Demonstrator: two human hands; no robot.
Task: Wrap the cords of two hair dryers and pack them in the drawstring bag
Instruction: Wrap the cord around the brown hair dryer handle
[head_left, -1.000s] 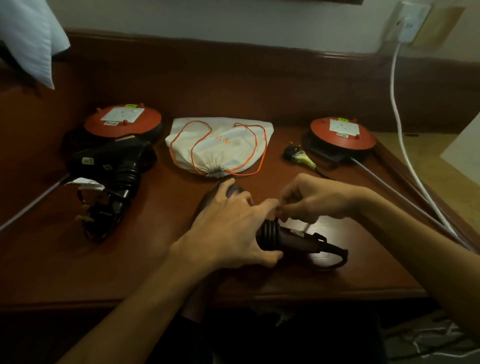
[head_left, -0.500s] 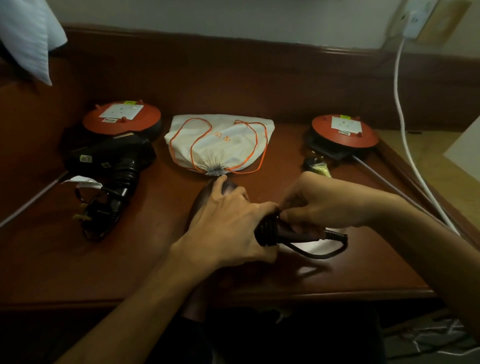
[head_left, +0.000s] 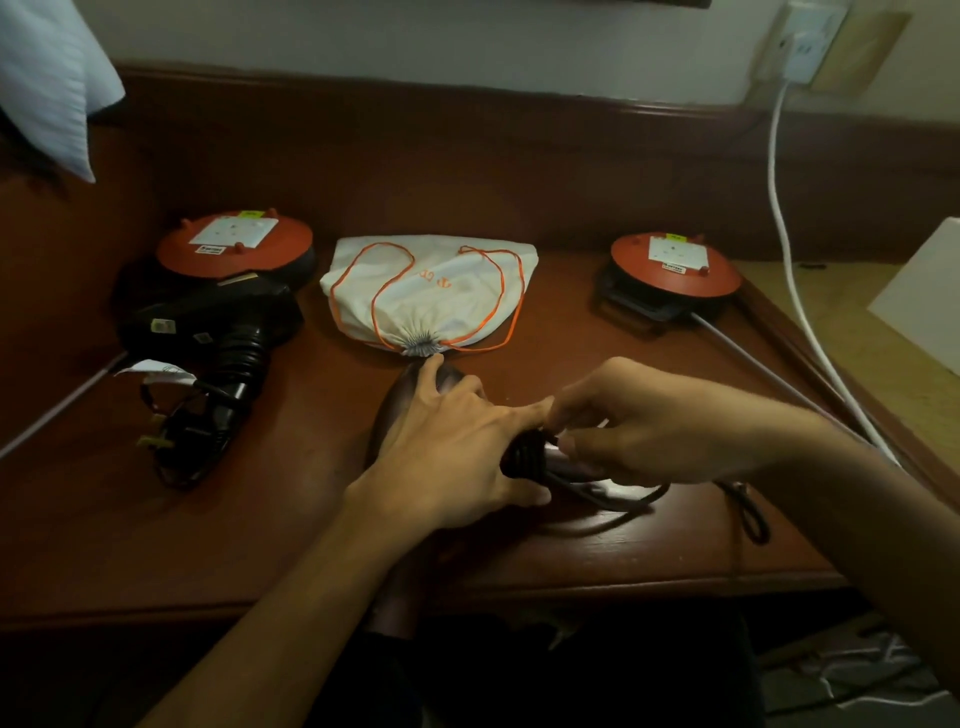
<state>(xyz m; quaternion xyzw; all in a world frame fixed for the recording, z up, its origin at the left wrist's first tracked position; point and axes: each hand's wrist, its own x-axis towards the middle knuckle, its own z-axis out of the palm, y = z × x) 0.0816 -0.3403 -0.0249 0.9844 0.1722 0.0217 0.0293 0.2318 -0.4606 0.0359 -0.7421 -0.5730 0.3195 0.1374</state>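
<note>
A dark brown hair dryer (head_left: 397, 410) lies on the wooden table (head_left: 260, 519), mostly under my left hand (head_left: 447, 452), which presses down on its body and handle. My right hand (head_left: 639, 421) pinches the black cord (head_left: 623, 499) beside the coils wound on the handle (head_left: 524, 457). A loose loop of cord trails right toward the table edge. A second, black hair dryer (head_left: 218, 322) rests at the left with its cord wrapped on the handle and its plug (head_left: 156, 441) lying loose. The white drawstring bag (head_left: 431, 291) with orange strings sits cinched shut behind my hands.
Two red round cable reels stand at the back, one at the left (head_left: 236, 247) and one at the right (head_left: 675, 270). A white cable (head_left: 779, 208) hangs from a wall socket (head_left: 802, 41). A grey cable (head_left: 753, 364) runs across the right of the table.
My right hand has carried the cord around the handle, from above it to below and back beside the coils. The green-tagged plug is now hidden. My left hand has stayed put.
</note>
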